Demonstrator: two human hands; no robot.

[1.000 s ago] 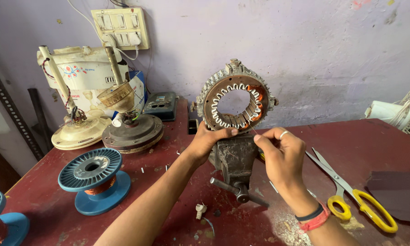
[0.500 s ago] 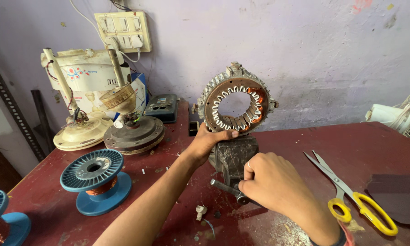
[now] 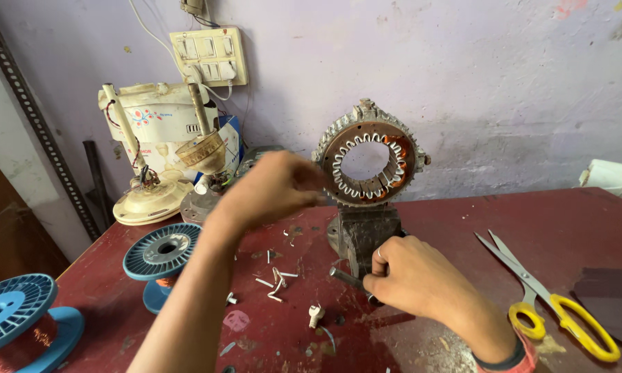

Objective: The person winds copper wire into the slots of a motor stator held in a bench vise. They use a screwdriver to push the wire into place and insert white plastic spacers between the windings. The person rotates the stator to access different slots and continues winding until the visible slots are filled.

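Right hand (image 3: 421,280) nearest the camera, fingers curled tight round the vise handle (image 3: 345,278), a short steel bar poking out low on the bench vise (image 3: 367,235). That grip is fully closed on the bar. To do this well, I'd say turn in small, even amounts and keep the wrist in line with the bar, so the jaws bear squarely without crushing thin laminations.

Left hand (image 3: 273,188) up in the air just beside the ring, blurred; whether its grip holds anything, I cannot tell.

The vise is dark, rough cast iron, blocky, sitting mid-worktop (image 3: 463,228), a worn maroon surface with scuffs. In its jaws, standing upright on edge, the stator (image 3: 370,162): a rusty brown toothed ring, pale insulation slips lining the inner slots, a bit of copper on the right side.

White scraps (image 3: 275,280) litter the surface to the left. Yellow-handled scissors (image 3: 549,297) lie to the right, well apart. Blue wire spools (image 3: 160,252) to the left, copper wound glossy. At the far wall, cream fan parts (image 3: 156,173).
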